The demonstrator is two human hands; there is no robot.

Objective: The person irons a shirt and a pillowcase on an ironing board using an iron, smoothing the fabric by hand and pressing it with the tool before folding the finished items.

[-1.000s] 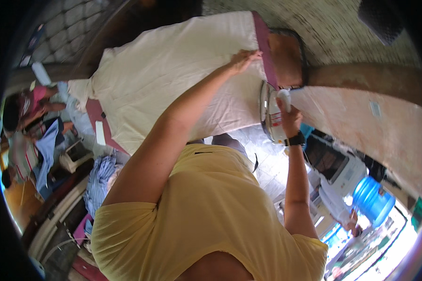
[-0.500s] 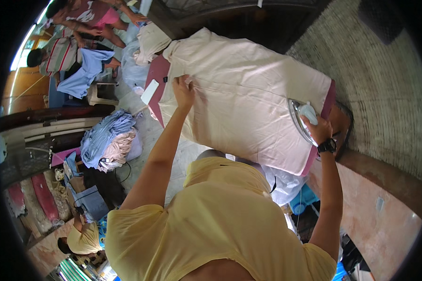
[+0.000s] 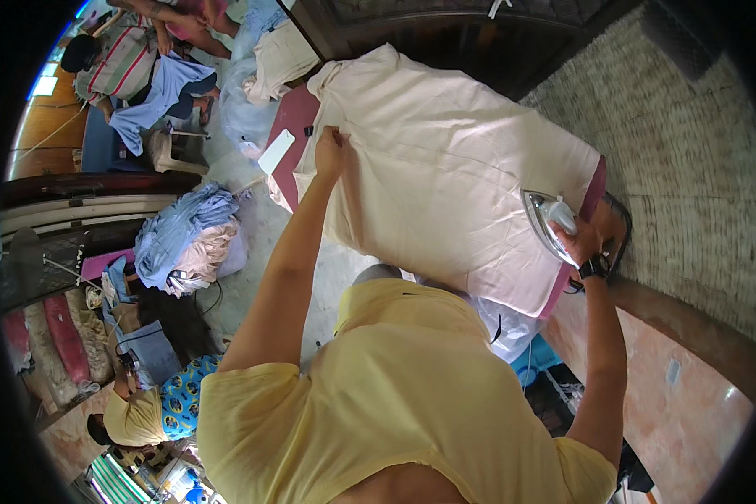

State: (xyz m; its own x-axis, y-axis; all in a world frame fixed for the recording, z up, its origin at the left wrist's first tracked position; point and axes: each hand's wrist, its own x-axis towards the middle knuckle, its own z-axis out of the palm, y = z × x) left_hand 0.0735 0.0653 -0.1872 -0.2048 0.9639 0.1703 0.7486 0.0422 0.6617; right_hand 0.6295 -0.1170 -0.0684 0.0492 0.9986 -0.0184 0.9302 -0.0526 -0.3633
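Note:
A cream garment [image 3: 445, 168] lies spread over a maroon-covered ironing table [image 3: 290, 155]. My left hand [image 3: 331, 151] presses down on the garment's left part, fingers gripping the cloth near its edge. My right hand [image 3: 581, 244], with a dark watch on the wrist, grips the handle of a steam iron [image 3: 544, 220] that is tipped up at the garment's right end. My yellow shirt fills the lower middle of the view.
A heap of blue and beige clothes [image 3: 185, 239] lies on the floor to the left. A person in a blue patterned top [image 3: 155, 403] sits at lower left; other people [image 3: 126, 59] work at upper left. A tiled wall [image 3: 697, 151] runs along the right.
The view has swung, so the table now sits more upright in the picture. My left hand stays on the garment's left part and my right hand keeps hold of the iron.

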